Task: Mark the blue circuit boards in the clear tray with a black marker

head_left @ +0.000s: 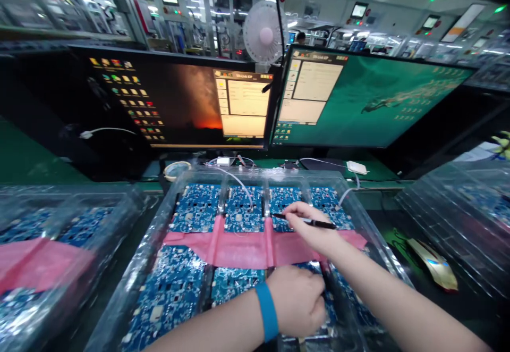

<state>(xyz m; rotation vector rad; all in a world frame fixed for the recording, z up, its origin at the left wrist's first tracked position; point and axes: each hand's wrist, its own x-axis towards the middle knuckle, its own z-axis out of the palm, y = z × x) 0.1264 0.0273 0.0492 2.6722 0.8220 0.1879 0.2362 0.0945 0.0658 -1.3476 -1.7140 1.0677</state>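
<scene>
right hand (308,227): thumb and fingers pinched narrowly on a slim black pen (319,223), its tip pointing left just above the upper row of blue circuit boards (195,208). left hand (295,301): fingers curled downward at a divider in the lower row, a blue wristband (266,312) on the wrist; whether this hand holds anything cannot be told, as the fingertips are hidden.

the boards lie in compartments of a clear plastic tray (147,256) with thin, glossy walls. their surfaces are densely dotted with small pale components. a strip of pink film (239,251) crosses the tray's middle, between the two rows. similar clear trays (450,203) (75,203) stand to the right and left, and a gold computer mouse (434,264) lies on the dark bench at right.

beyond the tray, two angled monitors (171,102) (370,97) display software windows, with white cables (326,161) beneath them. a white desk fan (263,32) stands behind the monitors, against a factory hall lined with glass-fronted machines (191,11).
</scene>
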